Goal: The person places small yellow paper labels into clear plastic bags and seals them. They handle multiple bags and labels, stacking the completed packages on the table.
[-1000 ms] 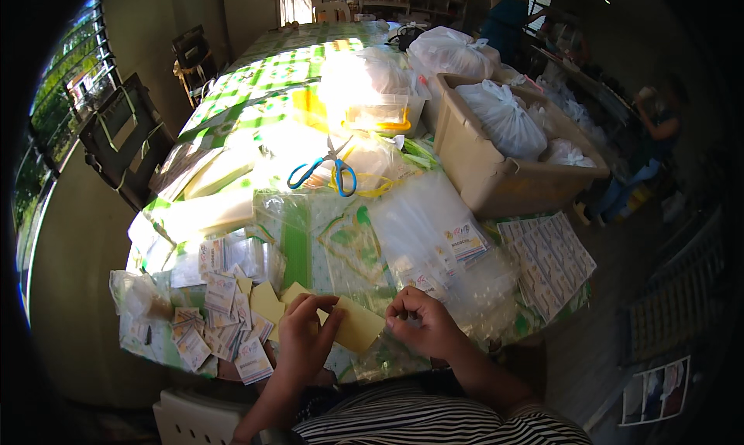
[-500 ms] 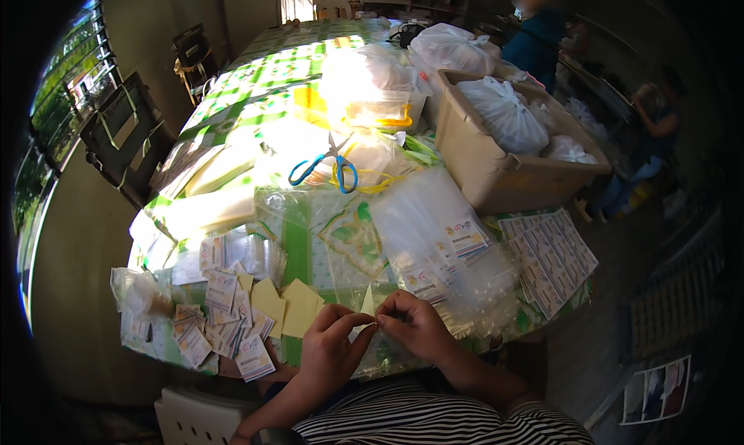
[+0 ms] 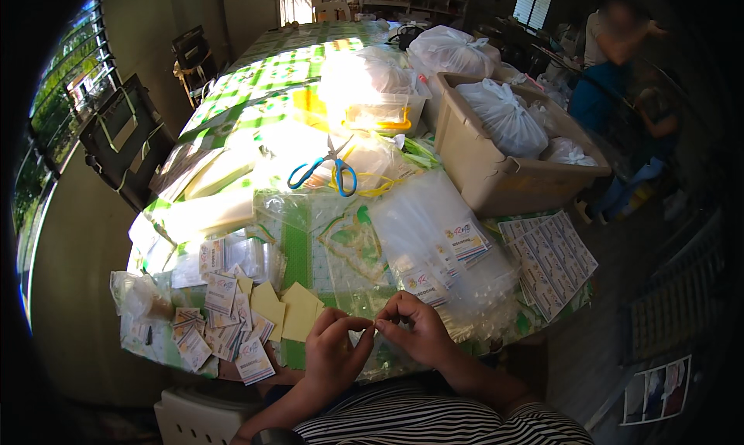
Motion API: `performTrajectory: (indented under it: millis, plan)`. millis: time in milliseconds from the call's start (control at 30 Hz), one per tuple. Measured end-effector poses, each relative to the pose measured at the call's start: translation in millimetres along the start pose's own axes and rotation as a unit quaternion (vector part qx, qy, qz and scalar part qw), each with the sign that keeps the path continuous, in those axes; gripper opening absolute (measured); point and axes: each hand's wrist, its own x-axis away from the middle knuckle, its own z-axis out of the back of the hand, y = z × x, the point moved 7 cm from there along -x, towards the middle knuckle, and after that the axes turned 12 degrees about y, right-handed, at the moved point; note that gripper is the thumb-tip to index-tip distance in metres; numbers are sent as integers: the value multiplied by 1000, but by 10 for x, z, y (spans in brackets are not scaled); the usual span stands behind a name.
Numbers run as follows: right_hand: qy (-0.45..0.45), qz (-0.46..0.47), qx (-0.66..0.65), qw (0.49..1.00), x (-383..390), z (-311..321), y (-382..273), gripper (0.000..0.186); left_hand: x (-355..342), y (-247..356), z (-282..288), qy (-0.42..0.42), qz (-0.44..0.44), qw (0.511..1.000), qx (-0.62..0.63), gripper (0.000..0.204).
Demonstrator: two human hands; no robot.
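A small clear plastic bag point(image 3: 375, 333) is pinched between the fingertips of the left hand point(image 3: 333, 356) and the right hand point(image 3: 418, 333), held just above the near table edge; its outline is hard to make out, and whether anything is inside cannot be told. It is judged to be very light, limp and slippery, likely to crumple or cling, so it is best taken by its top edge with thumb and forefinger, as both hands appear to be doing, the fingertips nearly touching.

At about 10 o'clock from the bag, pale yellow paper squares point(image 3: 298, 309) lie on the green checked tablecloth point(image 3: 271, 73). Further out at 9 to 10 o'clock, small printed labels point(image 3: 221, 321) are scattered. At 1 o'clock a stack of clear bags with printed cards point(image 3: 442, 243) rests, and at 2 o'clock printed label sheets point(image 3: 550, 263) lie near the table's edge. At 12 o'clock, well apart, blue-handled scissors point(image 3: 325, 170) lie on plastic wrapping. At 1 o'clock, far off, a cardboard box point(image 3: 504, 178) holds tied white plastic bags point(image 3: 504, 116).
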Motion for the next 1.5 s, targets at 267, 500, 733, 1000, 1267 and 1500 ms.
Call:
performTrajectory:
  millis: [267,500,733,1000,1267,1500]
  plan:
    - [33,90,32,995,-9,19,-208,12,-6,-30,-26,-2,23,999,46,9]
    - [65,58,68,994,-13,65,-193,10,36,18,-49,6,-54,998,-26,15]
    - [79,51,97,991,-33,126,-147,12,91,89,-115,-8,-122,991,-62,24]
    - [102,62,135,984,-38,211,-174,13,32,25,-135,-66,-73,994,-53,36]
    - [70,65,94,991,-59,303,-176,12,-261,-325,114,-87,71,993,-33,35]
    - [80,76,113,987,-72,308,-163,11,-232,-220,192,-62,30,997,-41,10]
